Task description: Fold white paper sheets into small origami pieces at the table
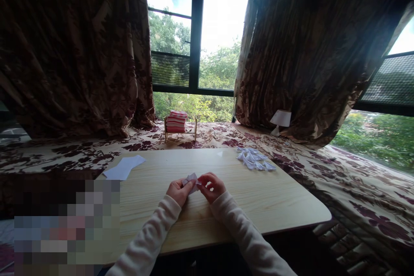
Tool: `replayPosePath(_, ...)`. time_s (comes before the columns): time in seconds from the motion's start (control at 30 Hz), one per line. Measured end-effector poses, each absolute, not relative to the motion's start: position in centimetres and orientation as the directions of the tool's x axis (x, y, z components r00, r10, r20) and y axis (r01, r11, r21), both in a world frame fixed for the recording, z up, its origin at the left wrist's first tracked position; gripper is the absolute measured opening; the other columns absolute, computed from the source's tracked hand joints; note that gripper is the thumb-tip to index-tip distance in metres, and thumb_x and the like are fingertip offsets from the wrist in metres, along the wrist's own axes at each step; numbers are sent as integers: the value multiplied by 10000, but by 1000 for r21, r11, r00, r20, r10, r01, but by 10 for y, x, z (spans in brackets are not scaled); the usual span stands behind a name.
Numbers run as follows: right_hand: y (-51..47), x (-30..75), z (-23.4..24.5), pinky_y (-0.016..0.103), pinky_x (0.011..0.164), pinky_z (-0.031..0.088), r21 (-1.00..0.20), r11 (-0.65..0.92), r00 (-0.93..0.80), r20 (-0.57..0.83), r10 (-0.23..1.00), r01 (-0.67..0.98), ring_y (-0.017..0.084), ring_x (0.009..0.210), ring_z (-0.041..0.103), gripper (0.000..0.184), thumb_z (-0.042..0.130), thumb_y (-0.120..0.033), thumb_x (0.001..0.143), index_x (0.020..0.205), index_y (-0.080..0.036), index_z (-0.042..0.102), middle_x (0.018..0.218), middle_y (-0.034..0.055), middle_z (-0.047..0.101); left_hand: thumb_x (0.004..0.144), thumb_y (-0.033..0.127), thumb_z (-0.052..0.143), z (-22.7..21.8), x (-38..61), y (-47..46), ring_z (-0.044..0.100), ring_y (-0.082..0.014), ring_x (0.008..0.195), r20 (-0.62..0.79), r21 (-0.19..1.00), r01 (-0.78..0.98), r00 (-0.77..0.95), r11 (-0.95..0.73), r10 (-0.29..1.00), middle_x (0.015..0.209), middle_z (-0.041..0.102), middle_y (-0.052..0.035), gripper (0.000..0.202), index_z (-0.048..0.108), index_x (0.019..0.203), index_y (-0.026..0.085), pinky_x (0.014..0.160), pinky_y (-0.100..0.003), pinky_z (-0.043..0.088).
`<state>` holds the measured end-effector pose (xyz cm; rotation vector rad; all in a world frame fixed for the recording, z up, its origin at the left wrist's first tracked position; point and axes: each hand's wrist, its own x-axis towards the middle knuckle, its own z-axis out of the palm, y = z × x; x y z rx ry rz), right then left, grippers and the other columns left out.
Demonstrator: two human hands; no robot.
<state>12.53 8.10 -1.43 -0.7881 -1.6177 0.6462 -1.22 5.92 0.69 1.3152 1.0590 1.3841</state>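
Note:
Over the middle of the wooden table [258, 207], my left hand [177, 191] grips a small piece of folded white paper [191, 178] from its left side, thumb on top. My right hand [212, 186] pinches the right edge of the same paper, its fingers curled. The paper has several creased flaps; its exact shape is too small to make out. To the right lies a pile of small folded paper pieces [254, 159]. On the left, flat white paper sheets [125, 168] rest near the table's edge.
Beyond the table, a small rack [180, 132] holds folded pink striped cloths [176, 121] on the patterned cover [213, 136]. A white lamp [280, 119] stands to its right. Curtains [284, 51] flank the window. A blurred-out patch [64, 228] hides the lower left.

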Motion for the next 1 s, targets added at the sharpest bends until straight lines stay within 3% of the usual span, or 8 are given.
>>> replayPosePath(0.2,82,128,-14,176,378,374,-635,718,-100,725,681,285,79,527,503,70,596,-204,643,705,-198,628,772,22,528,572,380,664,4,-13,61,508,-118,506,199,979,-45,-36,-200,979,507,604,10,266,657,609,116,522,-219,384)
replayPosePath(0.43,80,128,-15,177,416,392,-459,773,-176,799,575,437,67,477,469,55,562,-202,693,711,-214,613,665,-10,524,590,367,655,0,-15,62,508,-118,520,209,977,-27,-49,-211,977,517,598,7,257,653,607,110,533,-220,387)
replayPosePath(0.87,80,127,-15,195,455,403,-537,723,-197,727,658,435,91,524,481,55,510,-204,725,691,-194,552,658,-4,502,608,362,636,7,-11,57,480,-108,498,238,971,-23,15,-238,971,497,564,21,239,623,586,124,500,-210,365)
replayPosePath(1.0,81,126,-16,174,403,378,-566,721,-180,722,668,400,91,566,516,43,507,-201,718,712,-185,546,775,24,525,621,354,620,10,-11,55,474,-105,506,245,969,-25,37,-245,969,517,572,18,230,621,595,126,504,-207,363)
